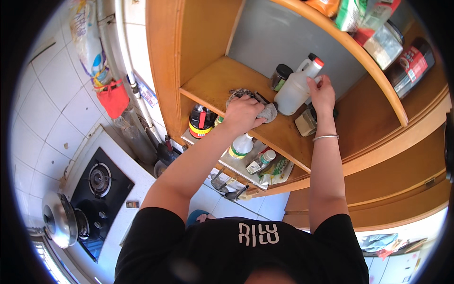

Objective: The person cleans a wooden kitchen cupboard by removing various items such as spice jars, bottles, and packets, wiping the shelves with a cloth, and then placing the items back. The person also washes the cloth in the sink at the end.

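Note:
On the wooden cabinet shelf (209,80), my left hand (244,113) presses down on a crumpled grey cloth (268,113) near the shelf's front edge. My right hand (322,93), with a bangle at the wrist, is at the side of a translucent white plastic jug (293,91) with a red cap; its thumb and fingertips are closed together by the jug's neck, perhaps on a small handle or cap. Behind the jug stands a dark-lidded jar (281,76). A square glass jar (305,122) of pale contents is below my right hand, partly hidden by the wrist.
The upper shelf (369,53) holds packets and jars. A lower shelf carries a dark bottle with a yellow band (200,122), a white bottle (242,146) and a small spice bottle (260,161); ladles (237,194) hang beneath. At left is a gas stove (101,198) with a lidded pan (58,220).

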Demonstrator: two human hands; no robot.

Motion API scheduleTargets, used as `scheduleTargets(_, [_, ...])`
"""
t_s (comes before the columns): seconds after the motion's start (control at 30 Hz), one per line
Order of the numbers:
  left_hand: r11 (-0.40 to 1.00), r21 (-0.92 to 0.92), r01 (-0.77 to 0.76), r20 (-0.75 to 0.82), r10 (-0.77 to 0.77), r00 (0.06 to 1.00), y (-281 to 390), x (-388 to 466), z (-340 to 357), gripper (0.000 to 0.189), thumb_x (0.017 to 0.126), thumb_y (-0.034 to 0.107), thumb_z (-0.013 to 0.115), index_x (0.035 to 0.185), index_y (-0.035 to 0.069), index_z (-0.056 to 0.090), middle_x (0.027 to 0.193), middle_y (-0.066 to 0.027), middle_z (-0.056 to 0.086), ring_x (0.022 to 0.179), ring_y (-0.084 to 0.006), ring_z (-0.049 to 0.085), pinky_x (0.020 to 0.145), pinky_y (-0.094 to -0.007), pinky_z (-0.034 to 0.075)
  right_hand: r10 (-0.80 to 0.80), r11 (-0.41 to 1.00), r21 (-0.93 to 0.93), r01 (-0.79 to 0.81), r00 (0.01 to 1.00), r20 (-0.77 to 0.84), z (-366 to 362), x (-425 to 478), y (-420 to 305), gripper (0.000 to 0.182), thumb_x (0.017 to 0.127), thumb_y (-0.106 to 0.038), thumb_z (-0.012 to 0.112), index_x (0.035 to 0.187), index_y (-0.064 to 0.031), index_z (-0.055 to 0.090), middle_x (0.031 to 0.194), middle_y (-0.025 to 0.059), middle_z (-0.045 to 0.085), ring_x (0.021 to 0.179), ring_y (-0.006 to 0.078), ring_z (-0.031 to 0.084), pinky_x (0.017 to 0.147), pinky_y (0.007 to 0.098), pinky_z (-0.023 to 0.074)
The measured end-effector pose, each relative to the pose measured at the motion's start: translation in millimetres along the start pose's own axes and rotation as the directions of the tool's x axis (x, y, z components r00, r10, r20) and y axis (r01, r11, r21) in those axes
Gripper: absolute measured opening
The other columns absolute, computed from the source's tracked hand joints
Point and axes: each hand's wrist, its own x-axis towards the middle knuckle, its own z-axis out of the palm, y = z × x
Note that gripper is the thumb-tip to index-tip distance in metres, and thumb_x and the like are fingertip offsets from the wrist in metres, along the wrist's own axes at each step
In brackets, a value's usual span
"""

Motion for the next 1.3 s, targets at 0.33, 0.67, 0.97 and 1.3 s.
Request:
scheduleTargets(0.33, [0.962,0.196,0.192,-0.028,-0.190,0.981,-87,-16,-36,0.033,0.076,0.039,0.068,0.097,0.014,0.065,0.095,-0.0020,0.064,0.101,-0.0221,0.056,0.083,-0.0406,0.045,-0.043,0.650,0.755,-0.088,0.987,0.152,1,14,-17,0.024,0.089,-0.022,0.065,0.095,-0.0008,0.057,0.074,0.0045,0.058,0.057,0.0103,0.058,0.052,0.0242,0.0522])
scheduleTargets(0.67, [0.957,0.165,0.238,-0.032,-0.236,0.971,-85,-17,-34,0.031,0.074,0.037,0.069,0.095,0.014,0.065,0.092,-0.0020,0.063,0.099,-0.0225,0.056,0.083,-0.0410,0.044,-0.168,0.704,0.710,0.024,0.977,0.134,46,51,-65,0.025,0.085,-0.023,0.069,0.095,-0.0018,0.059,0.072,0.0059,0.058,0.057,0.0129,0.061,0.052,0.0248,0.0525])
scheduleTargets(0.97, [0.949,0.183,0.258,-0.007,-0.261,0.965,-88,-19,-31,0.033,0.077,0.039,0.068,0.099,0.016,0.065,0.095,-0.0018,0.063,0.101,-0.0233,0.055,0.083,-0.0407,0.045,-0.230,0.878,0.465,0.117,0.954,0.195,153,99,-113,0.031,0.084,-0.026,0.069,0.104,-0.0040,0.062,0.087,0.0058,0.065,0.066,0.0130,0.065,0.059,0.0249,0.0523])
scheduleTargets(1.3, [0.929,0.244,0.276,0.038,-0.294,0.955,-89,-17,-32,0.035,0.079,0.042,0.065,0.102,0.016,0.066,0.100,-0.0019,0.064,0.106,-0.0238,0.054,0.086,-0.0405,0.046,-0.175,0.803,0.590,-0.084,0.913,0.369,158,98,-129,0.038,0.090,-0.023,0.061,0.123,-0.0082,0.050,0.101,0.0059,0.064,0.067,0.0150,0.062,0.053,0.0302,0.0553])
